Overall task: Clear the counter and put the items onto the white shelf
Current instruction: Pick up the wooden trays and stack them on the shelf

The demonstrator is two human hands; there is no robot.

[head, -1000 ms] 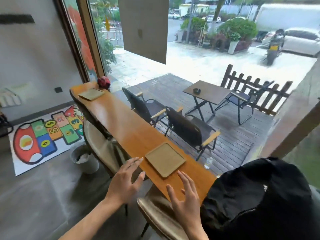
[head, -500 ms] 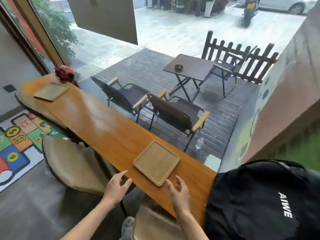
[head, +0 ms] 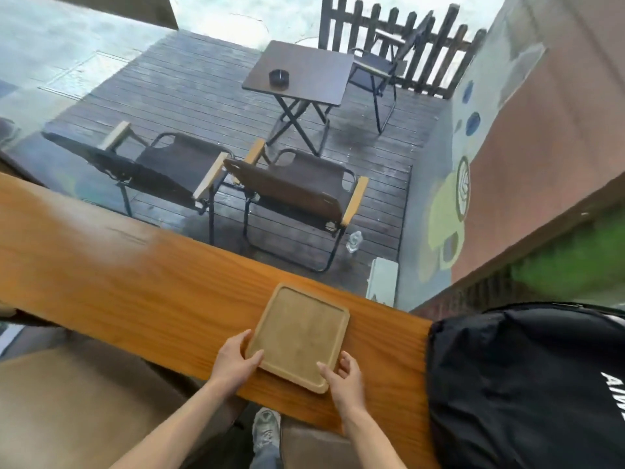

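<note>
Tray (head: 299,333) on counter (head: 135,292), between left hand (head: 233,362), right hand (head: 345,380).

Bright daylight thru window, glare patch on counter (head: 111,252), fisheye bend at edges, slight blur

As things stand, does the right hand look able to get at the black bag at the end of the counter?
Probably yes. The black bag lies just to the right of the right hand, with only bare counter between them. But that hand is on the near corner of the wooden tray, so it would have to let go first.
</note>
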